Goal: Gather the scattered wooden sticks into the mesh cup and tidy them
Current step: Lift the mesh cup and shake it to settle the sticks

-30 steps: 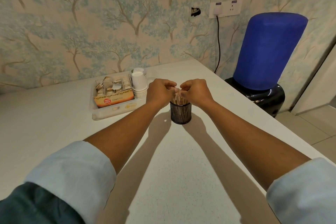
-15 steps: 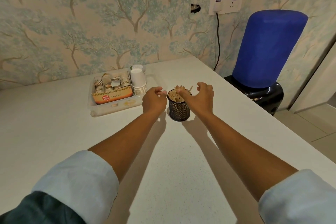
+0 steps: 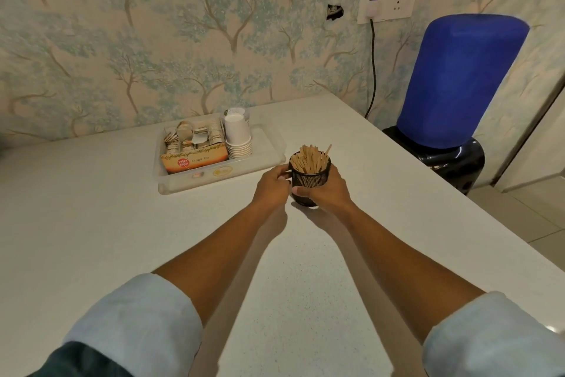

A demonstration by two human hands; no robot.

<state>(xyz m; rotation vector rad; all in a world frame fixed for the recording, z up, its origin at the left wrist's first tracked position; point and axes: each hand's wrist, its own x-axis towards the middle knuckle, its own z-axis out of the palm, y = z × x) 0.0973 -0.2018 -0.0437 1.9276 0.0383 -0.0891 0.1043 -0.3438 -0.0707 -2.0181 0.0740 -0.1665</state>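
Tree-patterned wallpaper behind a pale speckled counter [image 3: 91, 223]; blue-covered water dispenser [image 3: 458, 80] off the far right corner. Clear plastic tray [image 3: 269, 159] near the wall holds a tea box [image 3: 195, 159] and a stack of paper cups [image 3: 238, 135].

Black mesh cup [image 3: 309, 176] stands upright on the counter, just right of the tray's near corner. Wooden sticks [image 3: 310, 156] packed inside, bundle standing, tops a little uneven; one stick leans out at the right.

Left hand [image 3: 273, 185] wraps the cup's left wall, grip clenched on the mesh. Right hand [image 3: 325, 190] cups the right wall and lower front, thumb across the mesh, grip likewise closed on the cup.

Progress, as judged: no loose sticks show anywhere on the visible counter, so gathering looks finished. What remains seems small: level the tops, bring in the leaning stick, perhaps seat the cup where it belongs. Any stick hidden behind hands or tray cannot be ruled out.
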